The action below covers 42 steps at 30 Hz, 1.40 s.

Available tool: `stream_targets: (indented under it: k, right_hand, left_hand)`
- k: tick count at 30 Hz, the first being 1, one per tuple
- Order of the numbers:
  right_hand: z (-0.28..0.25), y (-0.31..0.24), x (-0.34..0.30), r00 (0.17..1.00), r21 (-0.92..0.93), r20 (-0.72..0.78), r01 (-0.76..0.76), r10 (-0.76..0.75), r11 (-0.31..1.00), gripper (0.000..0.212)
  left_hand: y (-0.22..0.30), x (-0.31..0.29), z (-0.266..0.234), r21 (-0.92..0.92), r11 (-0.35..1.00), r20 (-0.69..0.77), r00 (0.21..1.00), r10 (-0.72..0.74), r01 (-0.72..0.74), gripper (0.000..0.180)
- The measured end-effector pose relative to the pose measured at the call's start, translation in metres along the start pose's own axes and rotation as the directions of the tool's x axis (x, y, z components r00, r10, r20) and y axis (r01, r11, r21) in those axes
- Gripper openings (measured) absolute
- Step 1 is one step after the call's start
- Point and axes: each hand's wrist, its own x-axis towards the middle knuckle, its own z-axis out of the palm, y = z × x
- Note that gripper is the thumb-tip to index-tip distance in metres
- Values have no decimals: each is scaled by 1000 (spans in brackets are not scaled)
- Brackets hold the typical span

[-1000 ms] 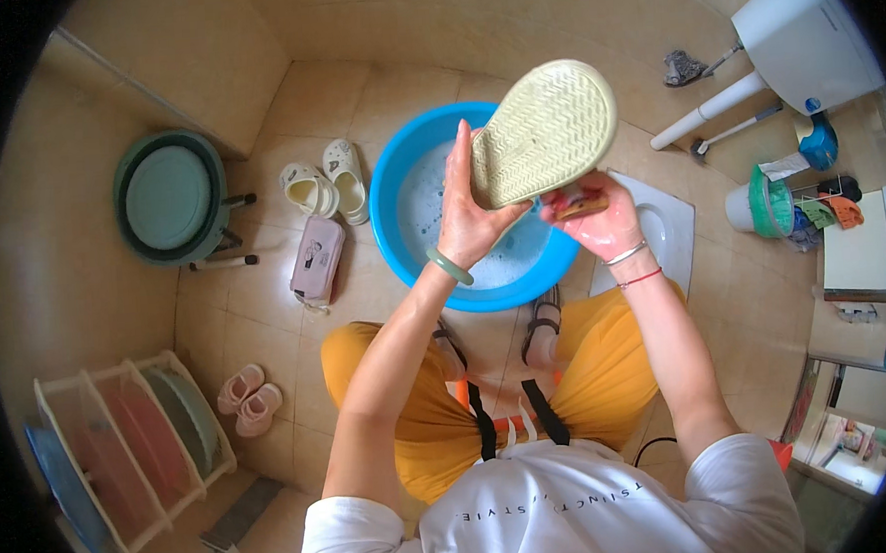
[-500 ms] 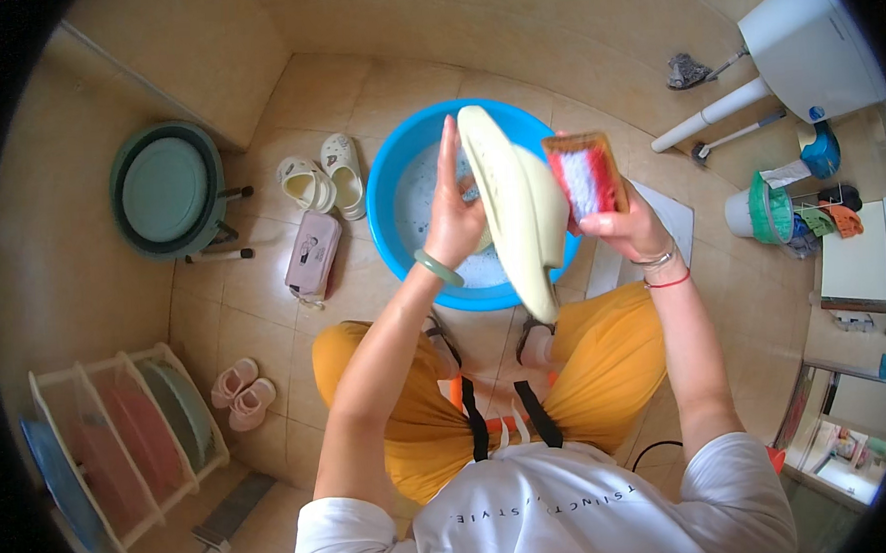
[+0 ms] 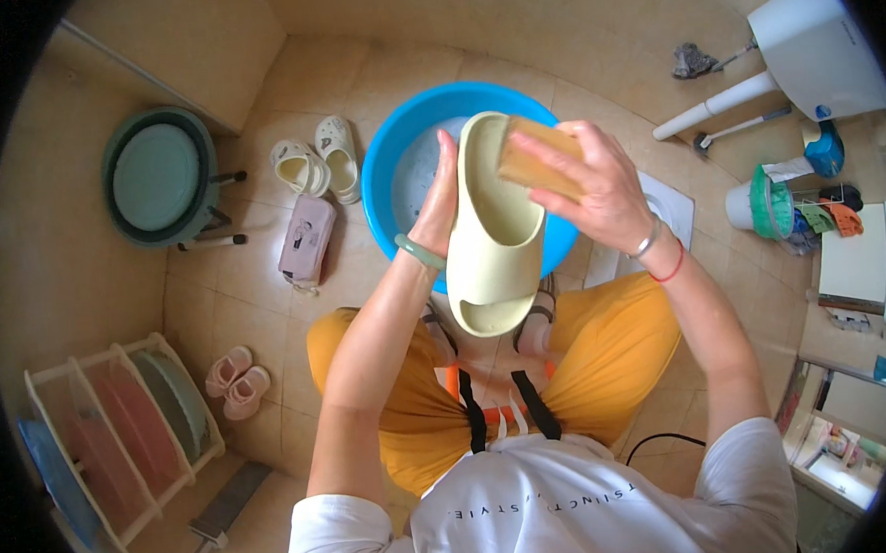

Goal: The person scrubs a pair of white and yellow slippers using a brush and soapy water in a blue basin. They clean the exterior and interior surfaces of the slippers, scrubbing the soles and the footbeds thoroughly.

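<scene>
A pale yellow-green slide sandal [image 3: 497, 259] is held over a blue basin [image 3: 381, 220] of sudsy water, its open toe turned toward me. My left hand [image 3: 437, 202] grips it along the left side, the thumb standing up and the other fingers hidden behind the sole. My right hand [image 3: 598, 183] is closed round a wooden-backed scrub brush [image 3: 537, 159]. The brush lies over the heel end of the insole, bristles facing down and out of sight. Some motion blur softens the brush and the right fingers.
White clogs [image 3: 337, 160] and a pink case [image 3: 307, 241] are on the tiles left of the basin. Small pink shoes [image 3: 238, 382] stand beside a rack [image 3: 121, 444] of basins. A squat toilet [image 3: 666, 215] is at right, near a small bin [image 3: 750, 208].
The sandal has turned so its footbed and strap face up. My right hand has flipped the brush bristles-down and brought it left onto the sandal's insole.
</scene>
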Motion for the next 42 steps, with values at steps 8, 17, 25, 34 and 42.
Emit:
stream_targets:
  k: [8, 17, 25, 34, 42]
  right_hand:
    - [56, -4, 12, 885, -154, 156, -418, 439, 895, 47]
    - [47, -32, -5, 909, 173, 172, -406, 378, 897, 45]
    - [58, -1, 0, 861, -89, 178, -467, 476, 879, 47]
    - [25, -39, -13, 855, 54, 283, -466, 434, 883, 45]
    - [57, -6, 7, 860, -146, 164, -463, 483, 874, 44]
  left_hand:
    - [-8, 2, 6, 232, 965, -211, 963, 169, -118, 71]
    - [-5, 1, 1, 207, 974, -231, 964, 136, -88, 83]
    - [-25, 6, -1, 146, 988, -173, 982, 71, -45, 76]
    - [-16, 2, -5, 99, 994, -135, 989, 55, -42, 77]
    - [-23, 5, -3, 64, 997, -132, 990, 40, -31, 75]
